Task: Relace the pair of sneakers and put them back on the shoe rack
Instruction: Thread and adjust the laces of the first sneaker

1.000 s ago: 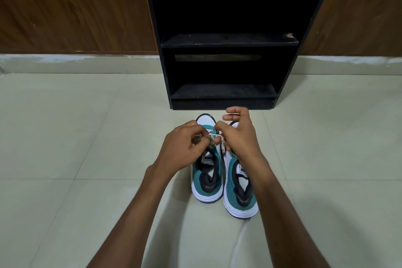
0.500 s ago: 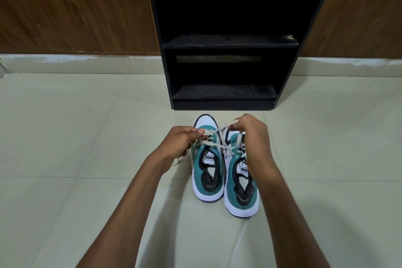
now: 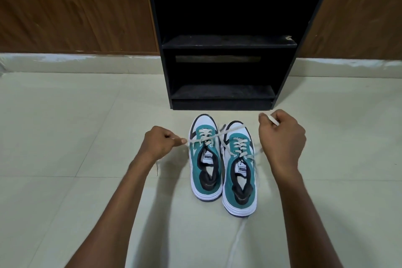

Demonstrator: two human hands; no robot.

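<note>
A tiled floor fills most of the view, with a brown wooden wall along the far side. Against that wall stands a black shoe rack, open toward the viewer, its two visible shelves bare and its upper part in deep shadow.

Near the rack's base, on the floor, two teal and white sneakers sit side by side, almost touching. Both have their long axis running near to far, toes pointing at the rack and heels toward the viewer. The left sneaker sits a little farther away; the right sneaker has its heel nearer the viewer. Both have laces crossed through the eyelets.

Two bare forearms reach in from the near edge. The left hand is curled closed just left of the left sneaker, thumb and forefinger pinching one end of a white lace. The right hand is a closed fist to the right of and beyond the right sneaker's toe, gripping the other end. The lace runs taut between the hands, from the upper eyelets of the left sneaker across the toe of the right one.

A loose lace end trails on the floor from the right sneaker's heel toward the viewer.
</note>
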